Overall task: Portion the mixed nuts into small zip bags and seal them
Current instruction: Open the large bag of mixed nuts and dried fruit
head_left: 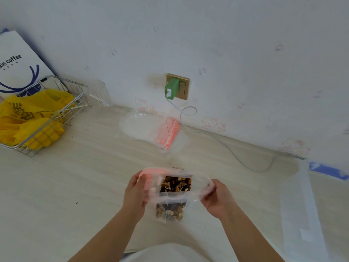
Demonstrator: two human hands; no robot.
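Head view, bag: a small zip bag (pixel 172 195) held above the table (pixel 75 186) at 6 o'clock in the frame, mouth open, nuts (pixel 176 184) filling its lower part.
Left hand: the left hand (pixel 135 193) pinches the bag's pink zip strip at its 9 o'clock end, fingers closed on the plastic.
Right hand: the right hand (pixel 217 197) pinches the strip's 3 o'clock end, fingers likewise closed on it.
Handling: thin film, probably limp and a little slippery; the load looks light but would sag and spill if tipped. Best held at the strip's two ends, as now, then pressed shut along the strip.
Nuts: likely brittle, so squeezing the belly seems unwise.
Spare bags: a stack of empty bags (pixel 158 129) lies at 12 o'clock from the hands, well apart.
Wire basket: the basket (pixel 49 118) with yellow plastic sits at 10 o'clock, near the wall.
Charger: a green plug (pixel 171 88) at 12 o'clock, its cable (pixel 226 146) trailing toward 2 o'clock.
Obstacles: nothing lies between the hands and the table.
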